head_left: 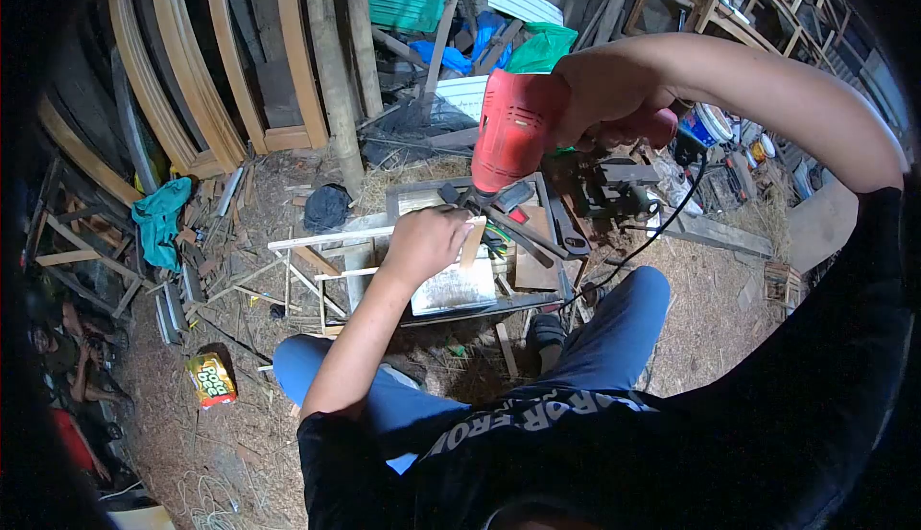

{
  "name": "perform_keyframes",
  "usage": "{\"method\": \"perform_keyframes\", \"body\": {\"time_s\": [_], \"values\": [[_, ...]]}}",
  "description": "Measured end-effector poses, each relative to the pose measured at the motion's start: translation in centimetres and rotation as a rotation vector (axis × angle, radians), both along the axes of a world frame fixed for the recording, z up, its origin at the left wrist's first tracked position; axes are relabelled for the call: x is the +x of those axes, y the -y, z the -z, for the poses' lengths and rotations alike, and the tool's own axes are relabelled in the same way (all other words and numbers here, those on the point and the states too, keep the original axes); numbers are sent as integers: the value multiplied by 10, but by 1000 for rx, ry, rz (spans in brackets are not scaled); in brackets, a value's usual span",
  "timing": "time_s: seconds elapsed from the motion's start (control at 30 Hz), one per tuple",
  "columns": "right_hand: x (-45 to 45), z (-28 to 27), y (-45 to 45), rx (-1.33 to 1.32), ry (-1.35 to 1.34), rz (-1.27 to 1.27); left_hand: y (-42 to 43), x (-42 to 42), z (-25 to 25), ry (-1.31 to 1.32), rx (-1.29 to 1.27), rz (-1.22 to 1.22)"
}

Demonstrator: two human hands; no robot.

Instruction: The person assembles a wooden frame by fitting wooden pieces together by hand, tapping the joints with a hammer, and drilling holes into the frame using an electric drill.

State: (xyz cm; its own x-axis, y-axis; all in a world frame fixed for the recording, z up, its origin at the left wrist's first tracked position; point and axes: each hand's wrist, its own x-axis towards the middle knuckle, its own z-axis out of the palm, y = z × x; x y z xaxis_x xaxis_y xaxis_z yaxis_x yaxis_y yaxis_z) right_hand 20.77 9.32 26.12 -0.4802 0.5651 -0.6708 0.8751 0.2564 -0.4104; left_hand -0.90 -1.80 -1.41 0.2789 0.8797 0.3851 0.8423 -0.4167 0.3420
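My right hand [609,103] is wrapped round the handle of a red power drill [510,137], which points downward. Its nose end is just beyond my left hand [429,242], close to the end of a thin wooden strip [331,238]. The fingers of my left hand are closed round that strip, where a short wooden piece [472,245] meets it. Whether the drill's tip touches the wood is hidden. Below lies a pale, worn board [456,288] on a low worktable. Hand tools, including a dark metal bar [521,235], lie to the right.
A black cord [664,228] curves from the drill side toward my feet. Wooden frames [182,70] lean at the back left, near a teal cloth [163,218]. A yellow snack bag [211,379] lies on the littered floor. Other people [82,367] sit at far left.
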Motion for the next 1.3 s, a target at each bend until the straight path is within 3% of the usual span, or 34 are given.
{"method": "perform_keyframes", "body": {"time_s": [0.67, 1.3], "values": [[-3, 3, -17, 9, -13, -57, -7, -2, -1, -30, -11, -22], [-20, -12, 1, 148, 195, -63, -5, -2, -1, -15, -45, -18]]}}
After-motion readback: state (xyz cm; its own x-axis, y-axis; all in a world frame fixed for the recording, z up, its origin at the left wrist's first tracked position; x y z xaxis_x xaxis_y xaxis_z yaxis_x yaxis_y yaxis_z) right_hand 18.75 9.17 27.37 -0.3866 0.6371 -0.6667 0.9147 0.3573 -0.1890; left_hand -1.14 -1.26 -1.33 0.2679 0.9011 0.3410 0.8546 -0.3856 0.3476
